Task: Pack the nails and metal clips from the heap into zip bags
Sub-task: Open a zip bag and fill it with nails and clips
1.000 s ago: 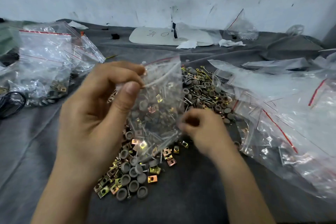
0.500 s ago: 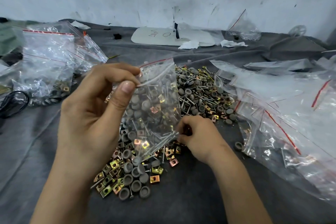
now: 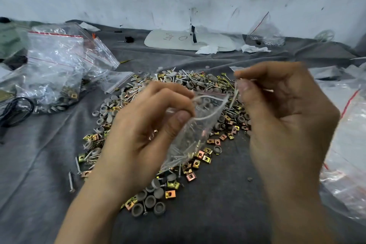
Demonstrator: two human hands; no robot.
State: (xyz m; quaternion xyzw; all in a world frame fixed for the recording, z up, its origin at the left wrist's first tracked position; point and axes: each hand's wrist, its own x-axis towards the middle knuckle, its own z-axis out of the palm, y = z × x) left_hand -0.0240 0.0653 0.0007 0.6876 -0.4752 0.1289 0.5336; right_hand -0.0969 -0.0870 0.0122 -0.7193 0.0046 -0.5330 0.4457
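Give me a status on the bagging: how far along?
Done: several filled bags lie at the left. In hand: the left hand grips an open zip bag by its mouth, with a few nails already at its bottom; the right hand pinches what looks like a nail at the opening. Left: most of it, judging by the large heap of nails, clips and grey caps on the cloth.

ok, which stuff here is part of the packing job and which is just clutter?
Job: left hand holding zip bag; right hand pinching nail; heap of nails and clips; filled bags.
Lying about: white board, crumpled tissue, black cable.
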